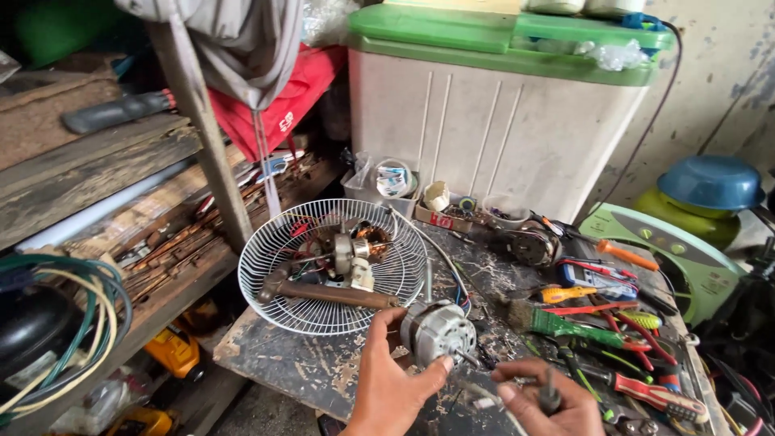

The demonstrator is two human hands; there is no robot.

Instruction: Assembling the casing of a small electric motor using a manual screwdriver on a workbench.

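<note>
Left hand (391, 386) clasped around grey fan motor (438, 331), right hand (549, 404) pinching small dark tool (549, 396), white-blue tape roll (393, 179) beyond white wire fan guard (266, 266).

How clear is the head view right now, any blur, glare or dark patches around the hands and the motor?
Head view: soft daylight, no harsh glare; the fan motor in the left hand is fairly sharp; the right hand is slightly soft at the frame's bottom edge; the left shelves and far right corner fall into shadow; wide-angle bending shows at the edges.
</note>
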